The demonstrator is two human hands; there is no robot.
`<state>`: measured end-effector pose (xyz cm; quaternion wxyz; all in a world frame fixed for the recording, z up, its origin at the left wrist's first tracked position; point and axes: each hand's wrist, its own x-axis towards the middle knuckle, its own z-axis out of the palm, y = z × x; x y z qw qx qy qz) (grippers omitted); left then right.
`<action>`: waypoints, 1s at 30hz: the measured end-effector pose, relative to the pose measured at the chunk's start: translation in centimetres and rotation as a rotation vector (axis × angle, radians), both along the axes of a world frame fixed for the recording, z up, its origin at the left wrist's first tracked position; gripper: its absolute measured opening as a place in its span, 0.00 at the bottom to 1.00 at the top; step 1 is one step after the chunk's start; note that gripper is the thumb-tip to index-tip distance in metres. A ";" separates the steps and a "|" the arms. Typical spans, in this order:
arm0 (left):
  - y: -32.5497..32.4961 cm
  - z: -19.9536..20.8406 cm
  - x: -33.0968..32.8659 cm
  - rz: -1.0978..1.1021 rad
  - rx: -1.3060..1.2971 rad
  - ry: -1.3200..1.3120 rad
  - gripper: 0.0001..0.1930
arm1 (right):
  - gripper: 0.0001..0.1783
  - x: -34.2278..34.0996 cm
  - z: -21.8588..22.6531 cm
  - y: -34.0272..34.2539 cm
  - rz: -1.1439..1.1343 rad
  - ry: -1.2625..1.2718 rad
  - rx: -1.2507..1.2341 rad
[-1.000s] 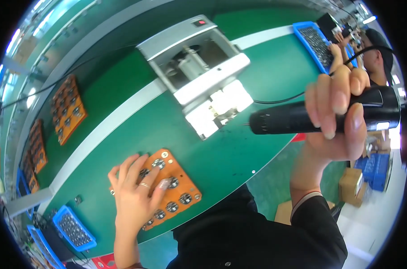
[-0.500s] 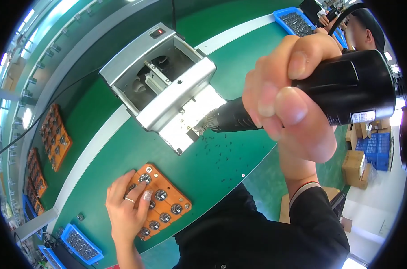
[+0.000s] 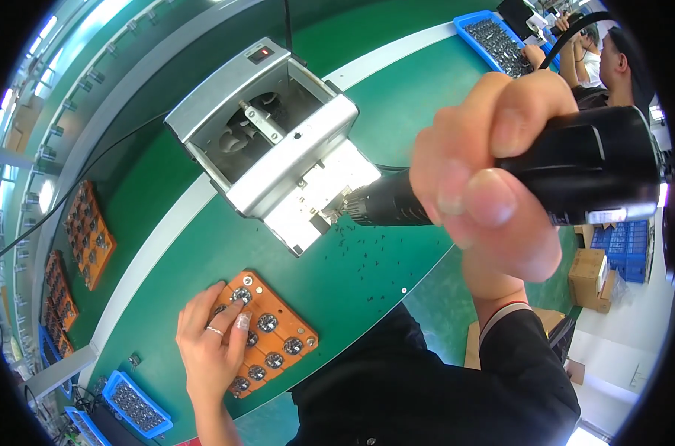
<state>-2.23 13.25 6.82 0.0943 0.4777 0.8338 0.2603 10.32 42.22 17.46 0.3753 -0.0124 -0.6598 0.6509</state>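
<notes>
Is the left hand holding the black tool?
No, the right hand grips the black tool, while the left hand rests on the orange tray.

At the far right end of the bench, a person in dark clothing (image 3: 640, 67) sits near a blue tray (image 3: 471, 16) full of small dark parts, with another person in a white top (image 3: 592, 68) beyond. Below them, a cardboard box (image 3: 588, 275) stands beside a blue plastic crate (image 3: 627, 249). On the left, across a pale strip (image 3: 159, 241), lie separate orange boards (image 3: 107, 256) studded with round parts; nearer, a loose metal piece (image 3: 134, 360) sits by a second blue tray (image 3: 157, 430).
</notes>
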 end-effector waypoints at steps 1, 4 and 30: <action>0.2 0.0 0.0 -0.004 0.009 -0.004 0.09 | 0.17 0.2 0.3 -0.1 -0.023 -0.007 -0.012; 0.3 0.0 0.0 -0.007 0.018 -0.015 0.09 | 0.16 0.4 0.2 0.6 -0.020 -0.003 0.025; 0.3 -0.5 0.6 0.068 -0.002 -0.024 0.07 | 0.05 -1.3 2.4 5.7 -0.169 0.560 -0.246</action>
